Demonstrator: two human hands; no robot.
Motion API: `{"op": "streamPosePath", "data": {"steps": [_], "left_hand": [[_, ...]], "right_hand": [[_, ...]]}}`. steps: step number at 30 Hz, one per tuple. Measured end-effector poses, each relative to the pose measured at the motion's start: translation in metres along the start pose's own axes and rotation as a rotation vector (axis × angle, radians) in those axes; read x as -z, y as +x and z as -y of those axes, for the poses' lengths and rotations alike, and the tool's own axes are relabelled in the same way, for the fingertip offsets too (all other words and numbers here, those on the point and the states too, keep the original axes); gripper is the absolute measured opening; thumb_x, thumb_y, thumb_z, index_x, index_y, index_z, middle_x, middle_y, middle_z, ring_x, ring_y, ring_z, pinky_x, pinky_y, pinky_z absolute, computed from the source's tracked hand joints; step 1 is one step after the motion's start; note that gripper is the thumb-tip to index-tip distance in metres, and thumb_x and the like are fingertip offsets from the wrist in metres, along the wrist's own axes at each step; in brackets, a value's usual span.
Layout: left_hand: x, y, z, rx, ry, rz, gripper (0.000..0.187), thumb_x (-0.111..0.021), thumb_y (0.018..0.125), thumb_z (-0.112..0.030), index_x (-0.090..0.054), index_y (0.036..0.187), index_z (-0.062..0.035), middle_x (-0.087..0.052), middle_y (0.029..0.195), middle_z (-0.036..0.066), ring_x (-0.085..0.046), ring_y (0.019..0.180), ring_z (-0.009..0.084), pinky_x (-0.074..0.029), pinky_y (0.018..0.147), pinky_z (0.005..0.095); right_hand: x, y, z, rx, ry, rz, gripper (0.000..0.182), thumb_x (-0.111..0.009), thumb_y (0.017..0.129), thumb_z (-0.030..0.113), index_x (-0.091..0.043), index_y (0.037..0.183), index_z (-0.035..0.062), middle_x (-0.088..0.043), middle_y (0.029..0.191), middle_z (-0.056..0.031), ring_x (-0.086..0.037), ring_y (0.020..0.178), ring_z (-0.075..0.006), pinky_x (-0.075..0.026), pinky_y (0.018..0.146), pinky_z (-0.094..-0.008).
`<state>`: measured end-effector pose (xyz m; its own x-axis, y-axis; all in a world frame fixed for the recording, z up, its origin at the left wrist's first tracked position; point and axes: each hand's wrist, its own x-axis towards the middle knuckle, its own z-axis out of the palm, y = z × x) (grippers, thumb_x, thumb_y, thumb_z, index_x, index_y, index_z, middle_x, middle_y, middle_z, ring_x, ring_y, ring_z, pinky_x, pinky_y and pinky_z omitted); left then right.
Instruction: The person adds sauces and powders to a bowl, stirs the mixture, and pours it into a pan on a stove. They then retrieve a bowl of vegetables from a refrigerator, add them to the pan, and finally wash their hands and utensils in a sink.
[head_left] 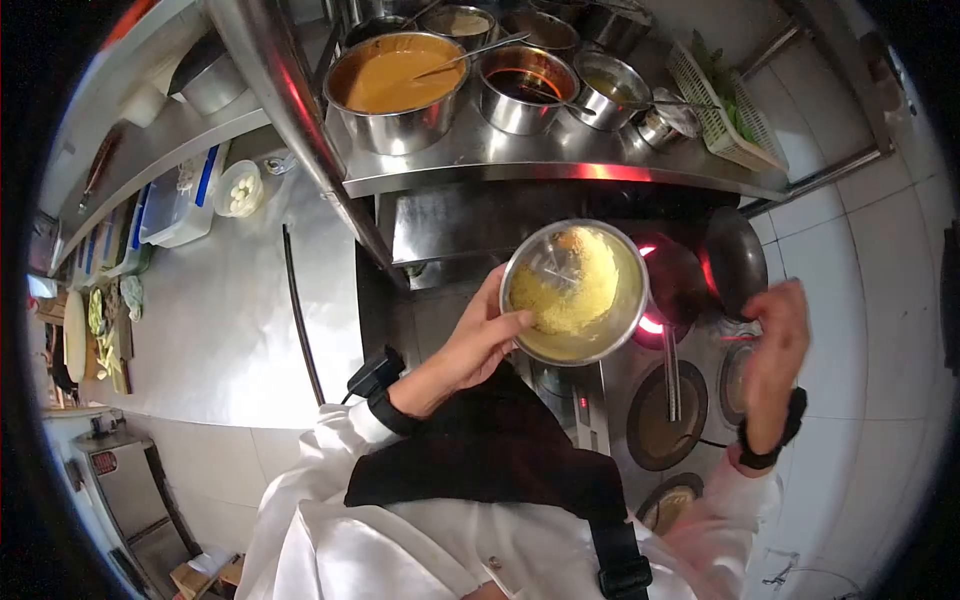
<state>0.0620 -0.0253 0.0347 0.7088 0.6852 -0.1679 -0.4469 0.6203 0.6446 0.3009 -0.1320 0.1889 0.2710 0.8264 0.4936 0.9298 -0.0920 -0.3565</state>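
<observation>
1. While the person stands over the cooking station, as the head view shows, the left hand [465,350] holds a metal bowl [634,290] in front of the body, just short of the shelf [560,173] that carries the sauce pots [405,130].

2. Left grip, head view: the thumb [514,323] presses over the near-left rim; the other fingers are largely hidden by the wall, presumably curled beneath it in support.

3. Contents, head view: yellow, powdery-looking matter [578,302] covers part of the interior, with bare metal showing beside it. It is probably light, loose and easily spilled by a sharp tilt.

4. Handling, as judged: the bowl appears thin-walled, stiff and fairly light, unlikely to break but smooth enough to slip if the fingers are greasy. The rim offers the surest hold, thumb above and fingers spread below; a second hand on the opposite rim would steady it.

5. Right side, head view: the right hand [776,345] is raised, blurred, near the edge of a dark pan [735,265]. Whether its fingers are closed or touch that pan cannot be told.
</observation>
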Motion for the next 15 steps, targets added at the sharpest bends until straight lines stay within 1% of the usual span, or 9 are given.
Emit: {"op": "streamPosePath", "data": {"steps": [1,2,4,6,8,10,12,13,15], "left_hand": [[-0.001,0.0,-0.002,-0.001,0.005,0.001,0.059,-0.056,0.079,-0.009,-0.024,0.129,-0.0055,-0.045,0.115,0.005,-0.051,0.092,0.0087,-0.046,0.065,0.0157],[-0.004,-0.001,-0.003,-0.005,-0.001,-0.015,0.058,-0.056,0.079,-0.009,-0.026,0.128,-0.0058,-0.045,0.113,0.005,-0.05,0.086,0.006,-0.044,0.059,0.0148],[-0.01,-0.004,-0.001,-0.016,-0.011,-0.044,0.057,-0.057,0.079,-0.009,-0.027,0.127,-0.006,-0.045,0.11,0.004,-0.048,0.079,0.0034,-0.041,0.054,0.0138],[-0.015,-0.006,0.0,-0.089,0.003,-0.074,0.059,-0.058,0.077,-0.009,-0.027,0.127,-0.0061,-0.045,0.111,0.004,-0.048,0.08,0.0037,-0.04,0.055,0.0132],[-0.015,-0.008,0.006,-0.089,0.019,-0.054,0.06,-0.059,0.077,-0.009,-0.027,0.127,-0.0058,-0.045,0.111,0.004,-0.049,0.085,0.0054,-0.041,0.058,0.0133],[-0.017,-0.006,0.01,-0.086,0.032,-0.032,0.06,-0.059,0.076,-0.009,-0.026,0.127,-0.0055,-0.045,0.112,0.004,-0.051,0.089,0.0072,-0.043,0.061,0.0135],[-0.024,-0.001,0.015,-0.221,0.173,0.025,0.06,-0.059,0.077,-0.009,-0.026,0.127,-0.0052,-0.045,0.112,0.004,-0.051,0.089,0.0066,-0.042,0.06,0.0128],[-0.026,0.001,0.016,-0.218,0.177,0.024,0.06,-0.059,0.077,-0.009,-0.026,0.127,-0.0052,-0.045,0.112,0.004,-0.051,0.089,0.0066,-0.042,0.06,0.0128],[-0.028,0.003,0.019,-0.251,0.274,-0.002,0.059,-0.058,0.077,-0.009,-0.026,0.127,-0.0051,-0.045,0.111,0.004,-0.049,0.084,0.0046,-0.04,0.058,0.0129]], "right_hand": [[0.017,-0.006,-0.009,-0.078,0.016,-0.039,0.029,-0.037,0.086,0.018,-0.047,0.066,-0.0002,-0.049,0.072,-0.0081,-0.049,0.065,-0.0203,-0.039,0.058,-0.0283],[0.028,-0.017,-0.01,-0.219,-0.007,-0.175,0.035,-0.034,0.087,0.021,-0.048,0.063,0.0002,-0.048,0.066,-0.0055,-0.046,0.057,-0.0177,-0.037,0.053,-0.0292],[0.054,-0.041,-0.011,-0.104,0.181,-0.125,0.04,-0.033,0.089,0.024,-0.054,0.064,0.0004,-0.053,0.065,-0.0061,-0.047,0.053,-0.018,-0.039,0.052,-0.0286],[0.042,-0.052,-0.015,0.256,0.417,0.041,0.043,-0.038,0.089,0.034,-0.06,0.072,0.0001,-0.059,0.078,-0.0127,-0.055,0.063,-0.0212,-0.044,0.057,-0.0289],[0.013,-0.052,-0.003,0.336,0.521,0.28,0.034,-0.055,0.079,0.033,-0.062,0.079,0.0001,-0.059,0.091,-0.0162,-0.059,0.076,-0.0265,-0.048,0.064,-0.0317],[-0.008,-0.048,-0.005,0.437,0.34,0.395,0.031,-0.068,0.065,0.024,-0.061,0.086,0.0014,-0.057,0.099,-0.0165,-0.058,0.085,-0.0307,-0.049,0.071,-0.0357],[-0.024,-0.048,-0.009,0.501,0.274,0.363,0.033,-0.07,0.062,0.018,-0.06,0.089,0.0024,-0.057,0.101,-0.0154,-0.058,0.087,-0.0314,-0.049,0.074,-0.0359],[-0.03,-0.05,-0.013,0.568,0.201,0.334,0.038,-0.072,0.058,0.013,-0.059,0.092,0.0034,-0.056,0.103,-0.0143,-0.057,0.088,-0.0321,-0.049,0.076,-0.0361],[-0.045,-0.063,-0.028,0.562,0.229,0.316,0.039,-0.072,0.059,0.013,-0.058,0.094,0.0044,-0.056,0.104,-0.0135,-0.057,0.089,-0.0319,-0.049,0.076,-0.0361]]}}
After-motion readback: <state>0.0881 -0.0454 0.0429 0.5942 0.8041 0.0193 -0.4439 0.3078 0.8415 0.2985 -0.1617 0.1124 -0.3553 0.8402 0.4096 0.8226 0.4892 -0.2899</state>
